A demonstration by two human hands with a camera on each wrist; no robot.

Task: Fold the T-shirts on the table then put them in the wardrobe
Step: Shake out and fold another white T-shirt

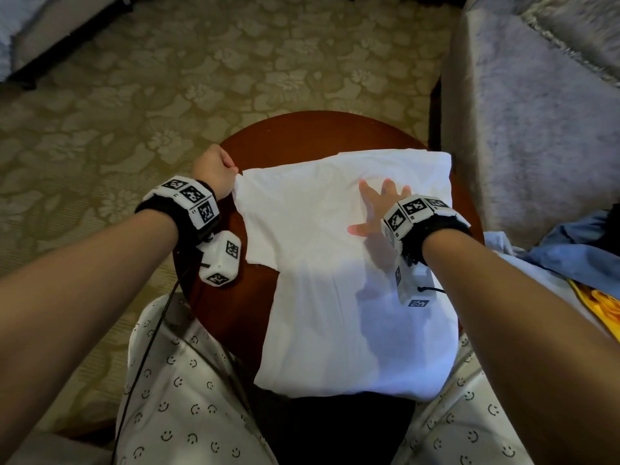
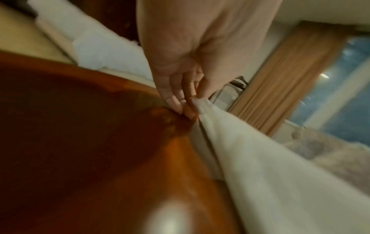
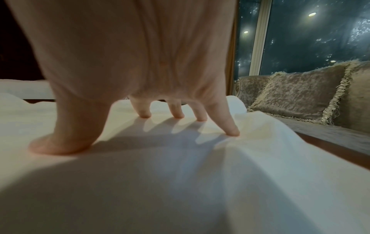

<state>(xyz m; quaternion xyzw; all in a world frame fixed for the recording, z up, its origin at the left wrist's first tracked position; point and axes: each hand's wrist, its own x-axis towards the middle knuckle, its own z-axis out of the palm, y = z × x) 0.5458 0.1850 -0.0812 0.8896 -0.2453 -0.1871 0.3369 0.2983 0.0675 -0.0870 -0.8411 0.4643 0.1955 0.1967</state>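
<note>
White cotton covers most of the round wooden table [image 1: 302, 135]: a white T-shirt [image 1: 335, 280] lies spread flat on it, its near hem hanging over the edge toward the person's lap. The left hand [image 1: 214, 172] pinches the shirt's far-left corner, fingers [image 2: 180, 101] curled tight against the thumb on the cloth. The right hand [image 1: 375, 209] presses down on the shirt's middle, fingers [image 3: 230, 126] straight and spread apart, tips touching the fabric

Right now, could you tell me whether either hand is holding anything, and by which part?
The left hand pinches the white T-shirt at its far left corner. The right hand holds nothing, pressing spread fingers on the cloth.
</note>
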